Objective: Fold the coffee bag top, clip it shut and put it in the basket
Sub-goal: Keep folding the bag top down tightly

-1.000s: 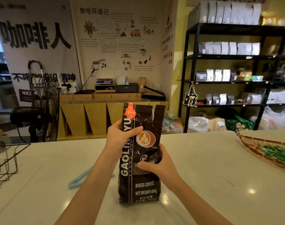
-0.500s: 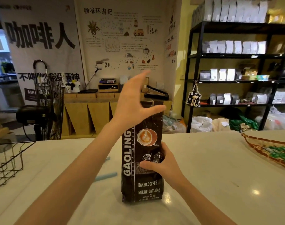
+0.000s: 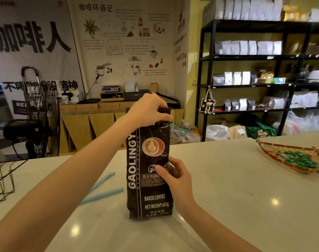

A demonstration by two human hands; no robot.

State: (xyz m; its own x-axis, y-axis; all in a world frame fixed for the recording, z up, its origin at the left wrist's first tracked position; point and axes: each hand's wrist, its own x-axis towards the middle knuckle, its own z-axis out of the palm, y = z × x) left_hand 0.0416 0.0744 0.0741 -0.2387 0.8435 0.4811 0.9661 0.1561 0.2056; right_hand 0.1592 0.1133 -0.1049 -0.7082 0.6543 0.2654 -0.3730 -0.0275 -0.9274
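Note:
A tall black coffee bag stands upright on the white counter, its front printed with white lettering and a latte picture. My left hand grips the bag's top edge, thumb in front and fingers over the back. My right hand holds the bag's right side at mid height. A light blue bag clip lies open on the counter just left of the bag. A black wire basket stands at the counter's left edge.
A woven tray with green wrapped candies sits at the right of the counter. Beyond the counter are a black fan, wooden cabinets and black shelving with many bags.
My left hand let go of the bag's upper front, rose open above it, then came down and closed on the top edge. The right hand stayed on the bag's side.

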